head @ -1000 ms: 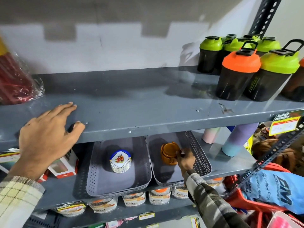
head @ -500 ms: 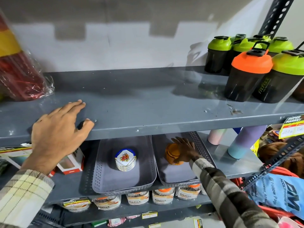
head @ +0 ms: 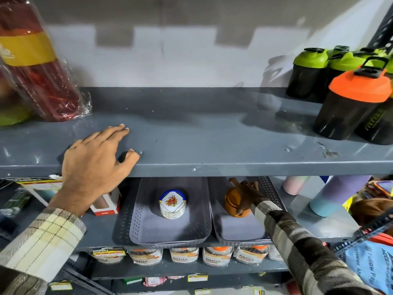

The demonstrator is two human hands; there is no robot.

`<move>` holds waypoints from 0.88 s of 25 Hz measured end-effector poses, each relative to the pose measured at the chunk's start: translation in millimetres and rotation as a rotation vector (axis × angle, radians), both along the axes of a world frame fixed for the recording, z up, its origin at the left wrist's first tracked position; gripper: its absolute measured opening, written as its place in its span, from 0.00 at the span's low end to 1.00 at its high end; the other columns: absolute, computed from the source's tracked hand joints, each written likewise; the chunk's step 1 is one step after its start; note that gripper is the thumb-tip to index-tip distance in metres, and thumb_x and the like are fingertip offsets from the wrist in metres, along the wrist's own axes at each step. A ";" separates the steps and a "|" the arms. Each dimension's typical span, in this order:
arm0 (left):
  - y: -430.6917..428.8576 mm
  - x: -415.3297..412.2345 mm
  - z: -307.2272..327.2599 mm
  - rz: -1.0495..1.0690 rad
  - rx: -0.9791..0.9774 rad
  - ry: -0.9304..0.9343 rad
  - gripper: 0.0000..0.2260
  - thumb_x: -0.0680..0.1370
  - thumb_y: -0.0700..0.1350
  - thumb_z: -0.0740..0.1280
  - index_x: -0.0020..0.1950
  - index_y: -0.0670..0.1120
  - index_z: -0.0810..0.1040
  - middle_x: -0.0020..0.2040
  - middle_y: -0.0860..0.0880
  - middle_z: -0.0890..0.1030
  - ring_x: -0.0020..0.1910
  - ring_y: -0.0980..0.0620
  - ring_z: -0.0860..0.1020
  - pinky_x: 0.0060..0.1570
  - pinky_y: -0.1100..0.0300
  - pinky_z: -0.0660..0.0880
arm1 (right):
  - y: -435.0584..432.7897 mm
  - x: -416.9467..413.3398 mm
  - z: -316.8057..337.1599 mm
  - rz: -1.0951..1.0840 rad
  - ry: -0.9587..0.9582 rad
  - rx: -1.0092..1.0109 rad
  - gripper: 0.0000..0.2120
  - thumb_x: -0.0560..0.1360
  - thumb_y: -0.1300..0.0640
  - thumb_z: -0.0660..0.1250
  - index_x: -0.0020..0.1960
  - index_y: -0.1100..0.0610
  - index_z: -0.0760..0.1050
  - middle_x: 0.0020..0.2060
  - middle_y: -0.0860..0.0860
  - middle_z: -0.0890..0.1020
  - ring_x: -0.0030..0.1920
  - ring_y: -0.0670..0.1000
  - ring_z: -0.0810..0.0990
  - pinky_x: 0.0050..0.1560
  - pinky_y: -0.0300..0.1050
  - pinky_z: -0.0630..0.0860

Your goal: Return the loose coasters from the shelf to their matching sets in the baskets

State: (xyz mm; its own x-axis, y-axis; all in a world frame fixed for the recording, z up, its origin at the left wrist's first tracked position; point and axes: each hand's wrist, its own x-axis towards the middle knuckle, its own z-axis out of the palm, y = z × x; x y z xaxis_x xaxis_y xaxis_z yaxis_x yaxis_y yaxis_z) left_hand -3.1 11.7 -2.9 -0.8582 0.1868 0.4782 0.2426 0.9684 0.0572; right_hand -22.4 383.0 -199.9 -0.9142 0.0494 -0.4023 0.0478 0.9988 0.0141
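Coasters look almost sorted: upper shelf [head: 212, 141] shows no loose coaster between the wrapped red bottle [head: 40, 81] on its left and the shaker bottles [head: 348, 99] on its right, so the task reads as near its end, maybe the last piece going in. Floral coaster set [head: 172, 204], white with blue rim in its holder, stands upright in the left grey basket [head: 136, 220] on the lower shelf, untouched. Orange coaster set [head: 232, 202] sits in the right grey basket [head: 272, 192], just beside the first basket.

Right hand [head: 246, 193] reaches down into the right basket, fingers draped over the top and side of the orange set, touching it; whether it is clamped on a coaster or only pressing the stack cannot be told, the view is dark and partly blocked by the shelf edge. Left hand [head: 95, 158] lies flat on the upper shelf's front edge, fingers spread and apart, thumb at the lip, holding nothing, likely just bracing.

Left to do, by my guess: seat the orange piece, withdraw.
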 end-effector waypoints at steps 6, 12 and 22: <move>1.0 -0.3 -1.5 0.014 -0.013 -0.012 0.31 0.70 0.59 0.52 0.69 0.50 0.74 0.71 0.56 0.73 0.65 0.50 0.75 0.58 0.50 0.72 | -14.7 -8.3 8.7 -0.004 0.018 -0.089 0.56 0.69 0.52 0.79 0.83 0.52 0.45 0.81 0.59 0.55 0.81 0.64 0.54 0.78 0.58 0.57; -3.8 -3.3 -4.7 0.018 -0.016 -0.011 0.31 0.70 0.61 0.52 0.69 0.51 0.74 0.71 0.57 0.73 0.65 0.52 0.75 0.60 0.53 0.70 | -139.9 -42.9 -5.8 0.369 0.078 -0.339 0.64 0.58 0.43 0.85 0.83 0.55 0.50 0.81 0.55 0.61 0.80 0.58 0.61 0.79 0.54 0.61; -5.1 -5.2 -7.7 0.010 0.023 0.017 0.29 0.69 0.60 0.55 0.65 0.50 0.77 0.69 0.56 0.76 0.63 0.55 0.76 0.59 0.55 0.70 | -189.6 -62.9 -50.6 0.414 0.026 -0.174 0.52 0.63 0.53 0.82 0.81 0.46 0.58 0.76 0.53 0.64 0.71 0.65 0.69 0.68 0.60 0.71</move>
State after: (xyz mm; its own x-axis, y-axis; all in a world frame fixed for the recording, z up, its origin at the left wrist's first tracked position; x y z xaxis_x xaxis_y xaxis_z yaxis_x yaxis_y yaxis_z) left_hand -8.3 6.5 -10.5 -0.8519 0.1668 0.4964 0.2336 0.9694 0.0750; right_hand -85.3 193.4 -250.5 -0.8527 -0.3894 -0.3484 -0.3585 0.9211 -0.1519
